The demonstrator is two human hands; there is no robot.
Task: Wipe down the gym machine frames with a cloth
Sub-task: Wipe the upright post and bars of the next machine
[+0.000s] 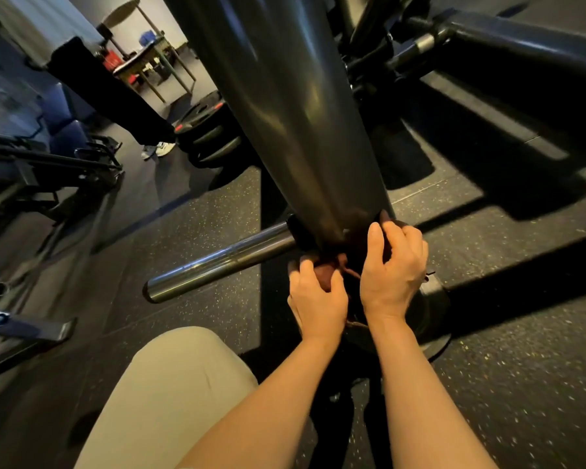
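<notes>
cloth (344,262), dark brown, sits bunched at the base of the grey frame post (285,113), near centre. left hand (318,296) pinches it with curled fingers; right hand (394,265) grips it beside the post. chrome peg (217,262) projects left

Gym: weight plates (207,130), rubber flooring (504,384).
</notes>
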